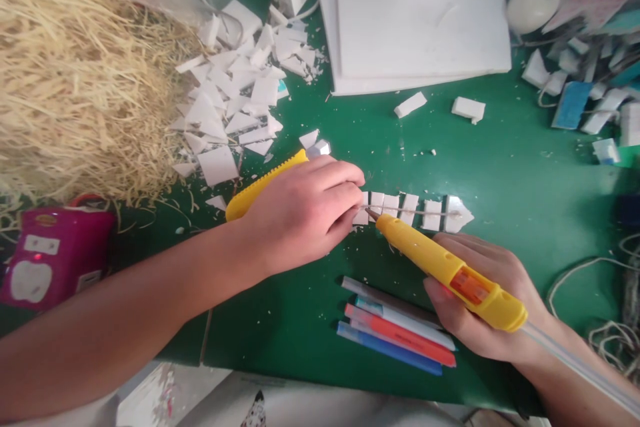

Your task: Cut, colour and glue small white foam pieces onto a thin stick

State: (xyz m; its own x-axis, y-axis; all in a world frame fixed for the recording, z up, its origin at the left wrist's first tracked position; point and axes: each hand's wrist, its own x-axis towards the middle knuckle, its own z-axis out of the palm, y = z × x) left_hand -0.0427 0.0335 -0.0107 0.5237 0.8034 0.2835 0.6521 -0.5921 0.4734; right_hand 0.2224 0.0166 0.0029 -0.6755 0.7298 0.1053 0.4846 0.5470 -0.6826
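Right grip (505, 267) clamped on yellow pen-shaped plastic tool (420, 243), row of small white foam pieces (431, 222) just ahead, left grip (310, 210) at its far end, cannot tell if pinching; best steady the pointed tip (372, 214), clear of fingers (343, 196).

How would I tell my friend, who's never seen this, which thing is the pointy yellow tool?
Start at the green table. Find the right hand, which holds the yellow tool pointing towards the row of white pieces. Unlike the yellow ridged thing by the left hand, it has an orange window.
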